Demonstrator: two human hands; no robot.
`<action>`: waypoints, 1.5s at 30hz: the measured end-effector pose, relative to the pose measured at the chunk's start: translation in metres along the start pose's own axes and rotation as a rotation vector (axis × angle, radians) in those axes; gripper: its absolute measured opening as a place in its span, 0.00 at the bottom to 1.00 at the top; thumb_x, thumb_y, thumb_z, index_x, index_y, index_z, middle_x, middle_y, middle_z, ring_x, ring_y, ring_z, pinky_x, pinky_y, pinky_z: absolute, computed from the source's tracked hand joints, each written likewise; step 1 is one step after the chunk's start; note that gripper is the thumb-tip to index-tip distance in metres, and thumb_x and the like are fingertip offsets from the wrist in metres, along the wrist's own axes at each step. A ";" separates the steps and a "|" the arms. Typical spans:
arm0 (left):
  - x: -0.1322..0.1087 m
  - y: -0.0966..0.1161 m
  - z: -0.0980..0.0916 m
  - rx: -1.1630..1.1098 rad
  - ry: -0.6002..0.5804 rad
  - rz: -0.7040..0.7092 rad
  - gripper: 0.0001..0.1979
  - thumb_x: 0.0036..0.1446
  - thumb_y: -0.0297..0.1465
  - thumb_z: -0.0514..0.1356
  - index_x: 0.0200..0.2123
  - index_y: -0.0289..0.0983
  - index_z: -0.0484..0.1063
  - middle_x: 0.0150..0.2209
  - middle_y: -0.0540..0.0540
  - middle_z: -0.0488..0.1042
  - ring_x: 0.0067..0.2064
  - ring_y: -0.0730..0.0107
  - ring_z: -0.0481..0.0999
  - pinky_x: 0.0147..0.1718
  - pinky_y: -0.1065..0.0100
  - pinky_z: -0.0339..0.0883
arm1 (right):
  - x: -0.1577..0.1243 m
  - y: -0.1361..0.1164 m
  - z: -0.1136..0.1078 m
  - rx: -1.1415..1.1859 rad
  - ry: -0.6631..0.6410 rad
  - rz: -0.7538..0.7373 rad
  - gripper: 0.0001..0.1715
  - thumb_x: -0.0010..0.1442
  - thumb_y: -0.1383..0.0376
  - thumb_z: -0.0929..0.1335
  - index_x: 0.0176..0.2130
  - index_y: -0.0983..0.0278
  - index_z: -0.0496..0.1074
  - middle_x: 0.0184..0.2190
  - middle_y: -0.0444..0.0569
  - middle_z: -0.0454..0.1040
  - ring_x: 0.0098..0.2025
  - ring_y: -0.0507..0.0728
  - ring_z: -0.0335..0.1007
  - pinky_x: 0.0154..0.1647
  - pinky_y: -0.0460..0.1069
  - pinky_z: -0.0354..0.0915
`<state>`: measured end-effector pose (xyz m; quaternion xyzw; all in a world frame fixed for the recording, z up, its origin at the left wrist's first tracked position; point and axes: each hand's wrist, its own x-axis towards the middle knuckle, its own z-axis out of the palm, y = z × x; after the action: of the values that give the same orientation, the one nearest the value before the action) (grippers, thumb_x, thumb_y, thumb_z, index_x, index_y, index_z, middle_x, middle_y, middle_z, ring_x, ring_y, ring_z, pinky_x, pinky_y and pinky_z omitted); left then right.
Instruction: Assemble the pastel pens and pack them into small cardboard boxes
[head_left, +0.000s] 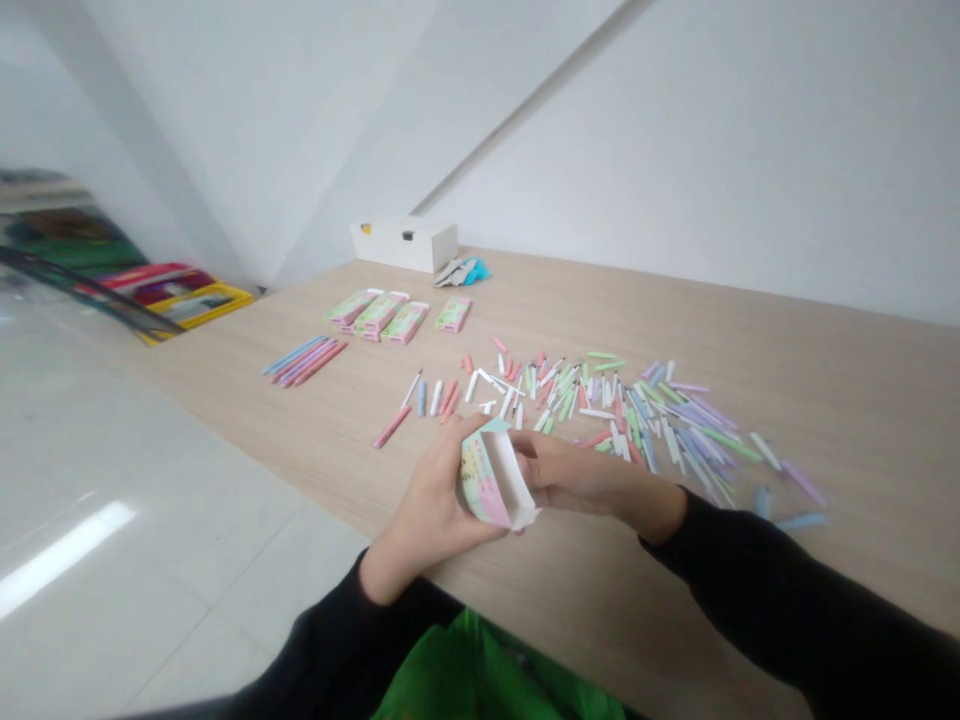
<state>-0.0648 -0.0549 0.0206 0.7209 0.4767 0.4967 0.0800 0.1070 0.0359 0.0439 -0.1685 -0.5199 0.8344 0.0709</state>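
Note:
My left hand (pixel 429 512) is wrapped around a small pastel paper box (pixel 491 482) with an open white flap, held just above the near edge of the wooden table (pixel 825 330). My right hand (pixel 581 472) grips the box's right side, fingers closed against the flap. Just beyond my hands lies a wide scatter of pastel pens and caps (pixel 637 410) in pink, green, blue, purple and white. A few separate pens (pixel 420 405) lie to the left of the scatter.
A neat bunch of pens (pixel 304 360) and several flat pastel boxes (pixel 382 314) lie further left. A white box (pixel 403 242) and grey-blue cloth (pixel 461 270) sit at the far edge by the wall. Something green (pixel 480 670) is in my lap. Colourful items (pixel 176 292) sit on the floor at left.

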 end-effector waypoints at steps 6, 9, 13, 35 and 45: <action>0.004 -0.004 0.002 0.036 -0.020 -0.135 0.33 0.51 0.35 0.70 0.58 0.38 0.64 0.55 0.36 0.76 0.56 0.48 0.77 0.54 0.51 0.72 | -0.018 -0.013 -0.006 -0.496 0.510 -0.237 0.32 0.51 0.47 0.78 0.46 0.62 0.69 0.37 0.47 0.74 0.34 0.54 0.73 0.31 0.49 0.71; 0.003 -0.005 0.002 0.036 -0.018 -0.204 0.31 0.52 0.38 0.70 0.57 0.38 0.66 0.52 0.38 0.78 0.52 0.50 0.79 0.48 0.54 0.75 | -0.041 -0.027 -0.002 -0.935 0.827 -0.670 0.14 0.59 0.60 0.74 0.44 0.61 0.72 0.39 0.48 0.74 0.41 0.55 0.73 0.43 0.53 0.72; 0.001 0.000 0.008 -0.021 -0.077 -0.278 0.28 0.52 0.39 0.71 0.54 0.38 0.69 0.48 0.40 0.80 0.48 0.53 0.80 0.42 0.58 0.76 | -0.065 -0.035 0.017 -1.353 0.565 -0.820 0.08 0.66 0.67 0.69 0.47 0.60 0.75 0.42 0.50 0.78 0.46 0.57 0.75 0.48 0.54 0.72; -0.003 0.000 0.012 -0.015 -0.202 -0.315 0.23 0.51 0.42 0.70 0.45 0.37 0.70 0.39 0.44 0.79 0.38 0.59 0.78 0.35 0.61 0.72 | -0.059 -0.016 0.013 -0.929 0.465 -0.481 0.06 0.54 0.69 0.78 0.33 0.59 0.82 0.41 0.45 0.77 0.43 0.54 0.76 0.48 0.52 0.71; -0.020 -0.009 -0.014 -0.008 -0.186 -0.341 0.25 0.51 0.40 0.70 0.51 0.38 0.70 0.42 0.45 0.79 0.41 0.59 0.79 0.38 0.62 0.73 | -0.038 -0.025 0.025 -1.310 0.373 -0.614 0.24 0.61 0.64 0.75 0.55 0.63 0.71 0.51 0.54 0.76 0.54 0.60 0.73 0.56 0.56 0.69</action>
<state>-0.0831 -0.0702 0.0096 0.6720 0.5805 0.4092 0.2098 0.1324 0.0146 0.0843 -0.1624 -0.9136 0.2542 0.2727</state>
